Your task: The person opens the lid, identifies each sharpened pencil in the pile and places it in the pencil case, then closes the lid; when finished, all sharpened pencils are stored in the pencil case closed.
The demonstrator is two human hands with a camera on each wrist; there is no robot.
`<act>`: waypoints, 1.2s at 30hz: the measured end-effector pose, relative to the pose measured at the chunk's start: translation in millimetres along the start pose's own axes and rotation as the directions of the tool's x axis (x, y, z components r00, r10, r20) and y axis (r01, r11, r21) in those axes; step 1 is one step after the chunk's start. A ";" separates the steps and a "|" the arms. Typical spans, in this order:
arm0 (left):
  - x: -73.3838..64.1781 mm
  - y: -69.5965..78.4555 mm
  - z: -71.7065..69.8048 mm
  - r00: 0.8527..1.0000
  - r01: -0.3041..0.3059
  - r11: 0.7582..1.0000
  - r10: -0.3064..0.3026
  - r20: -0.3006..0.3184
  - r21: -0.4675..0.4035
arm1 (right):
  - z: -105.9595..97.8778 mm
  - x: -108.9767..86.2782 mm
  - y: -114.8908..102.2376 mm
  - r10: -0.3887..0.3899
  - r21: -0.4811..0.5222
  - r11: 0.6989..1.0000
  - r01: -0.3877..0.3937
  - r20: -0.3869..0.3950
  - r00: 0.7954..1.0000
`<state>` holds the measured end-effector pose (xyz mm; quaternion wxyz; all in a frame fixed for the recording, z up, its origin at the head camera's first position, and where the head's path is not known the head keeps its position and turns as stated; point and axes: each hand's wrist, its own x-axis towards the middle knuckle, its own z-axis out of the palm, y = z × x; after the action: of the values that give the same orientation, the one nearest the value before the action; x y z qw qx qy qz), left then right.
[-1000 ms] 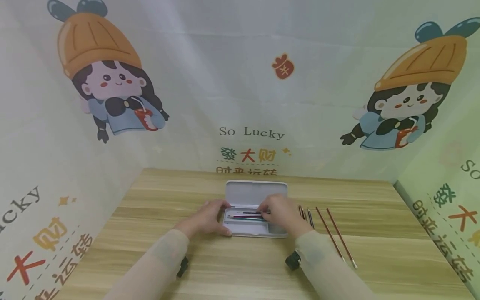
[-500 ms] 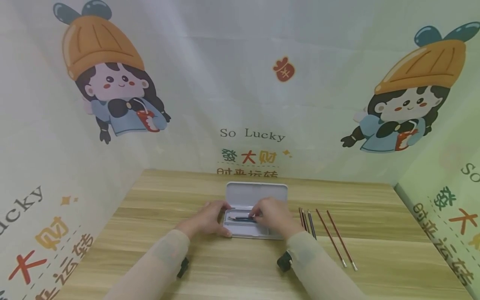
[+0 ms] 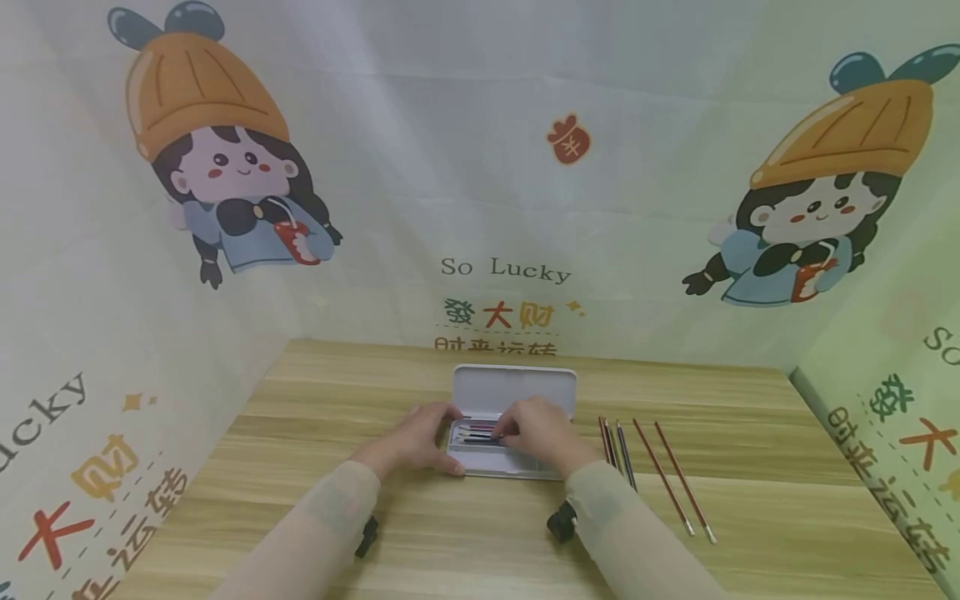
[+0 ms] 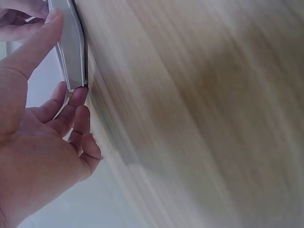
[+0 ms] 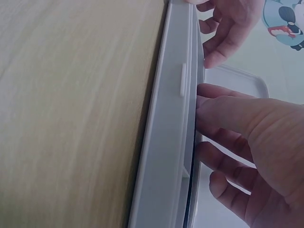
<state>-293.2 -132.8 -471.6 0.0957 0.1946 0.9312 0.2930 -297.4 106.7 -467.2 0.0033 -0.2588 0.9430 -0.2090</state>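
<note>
clearly, left hand grips the case by its left end; right hand pinches pencils inside.

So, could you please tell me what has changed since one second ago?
The right hand has moved left and slightly toward the person, over the open pencil case, and the pencils inside have shifted; whether it grips one is unclear. The left hand still holds the case's left end, and the loose pencils on the wooden table lie as before.
</note>
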 end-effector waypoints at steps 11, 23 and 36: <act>0.8 1.8 2.2 1.000 0.008 1.000 -0.008 0.009 -0.011 | 4.6 -1.8 7.7 0.022 0.029 0.999 -0.021 -0.012 1.000; 1.1 1.4 4.2 1.000 0.013 1.000 -0.013 0.003 -0.016 | -9.6 -29.4 17.6 0.073 0.084 0.994 -0.066 -0.083 0.994; 1.0 0.8 2.3 1.000 0.012 1.000 -0.012 -0.009 -0.007 | -18.3 -68.3 41.4 0.133 0.078 0.989 -0.122 -0.149 0.980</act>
<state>-293.2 -130.6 -473.0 0.0940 0.1875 0.9317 0.2966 -260.5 179.6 -473.8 -0.0471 -0.1807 0.9475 -0.2596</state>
